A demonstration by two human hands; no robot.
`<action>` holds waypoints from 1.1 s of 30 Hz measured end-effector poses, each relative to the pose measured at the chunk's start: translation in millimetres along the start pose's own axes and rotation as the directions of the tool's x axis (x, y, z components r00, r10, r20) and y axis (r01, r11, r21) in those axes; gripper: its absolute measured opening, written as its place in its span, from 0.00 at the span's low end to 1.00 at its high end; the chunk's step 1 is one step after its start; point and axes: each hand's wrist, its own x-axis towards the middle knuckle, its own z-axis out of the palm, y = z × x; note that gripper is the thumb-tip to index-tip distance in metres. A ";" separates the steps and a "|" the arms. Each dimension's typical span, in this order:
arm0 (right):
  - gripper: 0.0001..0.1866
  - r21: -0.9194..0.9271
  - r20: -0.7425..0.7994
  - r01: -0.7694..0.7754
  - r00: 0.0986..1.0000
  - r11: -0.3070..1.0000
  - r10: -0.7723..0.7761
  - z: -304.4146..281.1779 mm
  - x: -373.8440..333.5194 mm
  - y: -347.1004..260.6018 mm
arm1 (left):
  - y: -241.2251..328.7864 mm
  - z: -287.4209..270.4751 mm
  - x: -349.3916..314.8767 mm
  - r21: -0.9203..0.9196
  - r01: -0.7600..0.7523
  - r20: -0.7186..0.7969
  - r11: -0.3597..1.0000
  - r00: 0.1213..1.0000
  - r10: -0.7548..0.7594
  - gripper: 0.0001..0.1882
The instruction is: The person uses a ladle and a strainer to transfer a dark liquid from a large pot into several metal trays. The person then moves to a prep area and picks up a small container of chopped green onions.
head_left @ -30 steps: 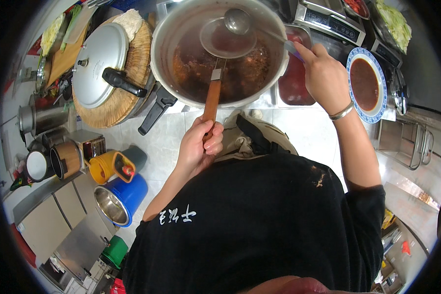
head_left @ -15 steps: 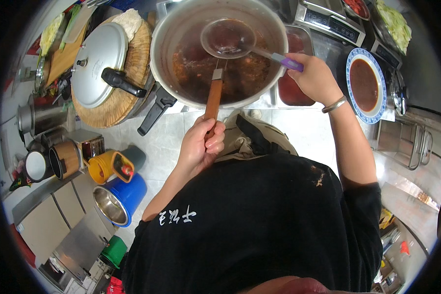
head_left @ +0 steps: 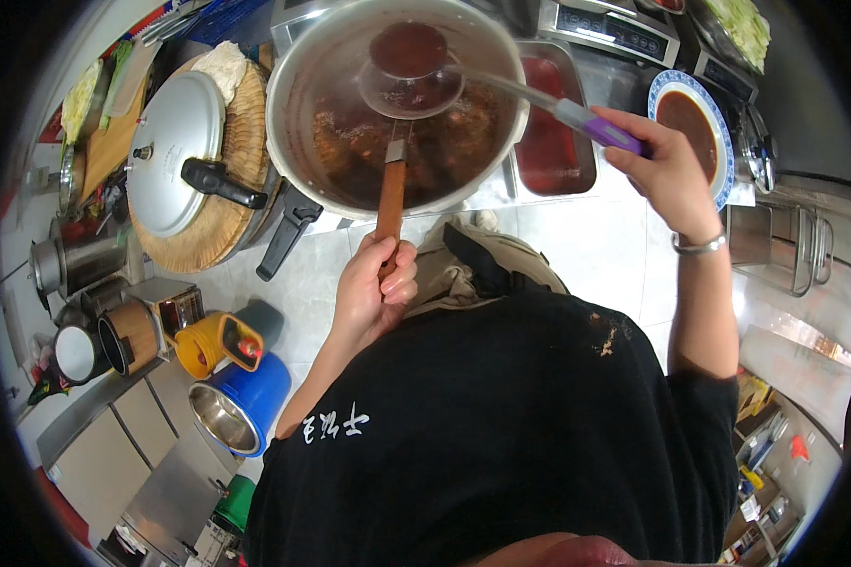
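Note:
Over a large silver pot (head_left: 288, 142), my left hand (head_left: 376, 283) is closed round the wooden handle of a round strainer (head_left: 412, 98). Dark brown broth (head_left: 435, 156) with floating bits lies below it in the pot. My right hand (head_left: 669, 175) grips the purple and grey handle of a metal ladle (head_left: 408, 49). The ladle's bowl holds reddish-brown liquid. It overlaps the far part of the strainer in view; whether they touch I cannot tell.
Right of the pot sits a rectangular metal tray (head_left: 555, 123) of red liquid. Beyond it is a blue-rimmed bowl (head_left: 725, 142) of brown sauce. At left, a pressure-cooker lid (head_left: 172, 142) rests on a round wooden board (head_left: 175, 248). A blue bucket (head_left: 267, 383) stands lower left.
My right hand has moved right and towards me. The ladle's bowl now shows apart from the strainer, on its far side. My left hand keeps its hold; the whole view has shifted slightly.

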 end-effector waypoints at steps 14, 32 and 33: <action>0.22 0.014 -0.230 -0.271 0.936 0.962 0.267 -84.5 -102.7 36.6 | -1.7 -3.0 2.5 -0.017 0.010 0.006 1.000 1.000 -0.010 0.05; 0.24 -0.806 -0.317 -0.140 0.923 0.575 -0.219 -18.5 -89.9 99.7 | -2.4 -1.3 2.0 -0.010 0.009 0.005 1.000 1.000 -0.009 0.03; 0.24 -0.836 -0.331 -0.160 0.910 0.525 -0.248 -18.0 -88.3 93.0 | -2.7 -1.2 1.7 -0.009 0.006 0.003 1.000 1.000 -0.006 0.03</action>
